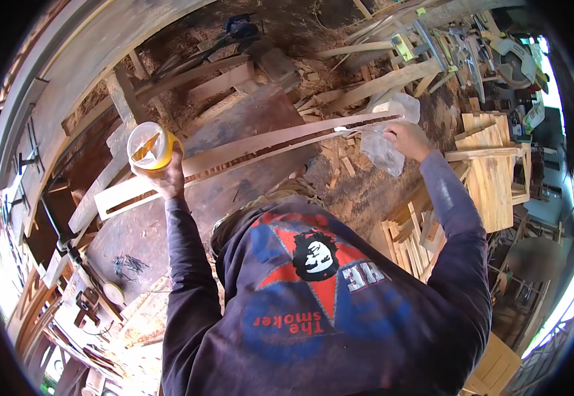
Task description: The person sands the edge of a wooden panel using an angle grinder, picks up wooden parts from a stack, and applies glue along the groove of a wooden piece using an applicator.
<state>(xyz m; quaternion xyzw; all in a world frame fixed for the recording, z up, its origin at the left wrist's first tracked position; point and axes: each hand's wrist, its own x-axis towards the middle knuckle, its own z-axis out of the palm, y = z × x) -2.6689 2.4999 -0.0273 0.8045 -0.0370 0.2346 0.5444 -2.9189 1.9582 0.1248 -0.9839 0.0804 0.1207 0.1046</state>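
Observation:
My left hand (pixel 163 177) is closed around a yellow plastic jar (pixel 162 153) with a pale, translucent round top. The jar is above the left end of a long curved wooden piece (pixel 227 153), which has a narrow slot along its length. Near the other end of that piece, my right hand (pixel 408 140) pinches a thin stick (pixel 369 130). Its white tip (pixel 342 129) lies close to the slot; whether it touches the wood I cannot tell. A crumpled clear plastic bag (pixel 381 153) is beside and below my right hand.
Beneath the piece is a brown board (pixel 260 119), and a pile of nails (pixel 128 265) lies at lower left. Wood shavings and offcuts (pixel 346 165) cover the ground. Clamps (pixel 79 270) stand at left, stacked boards (pixel 488 171) at right, and a power saw (pixel 514 63) at upper right.

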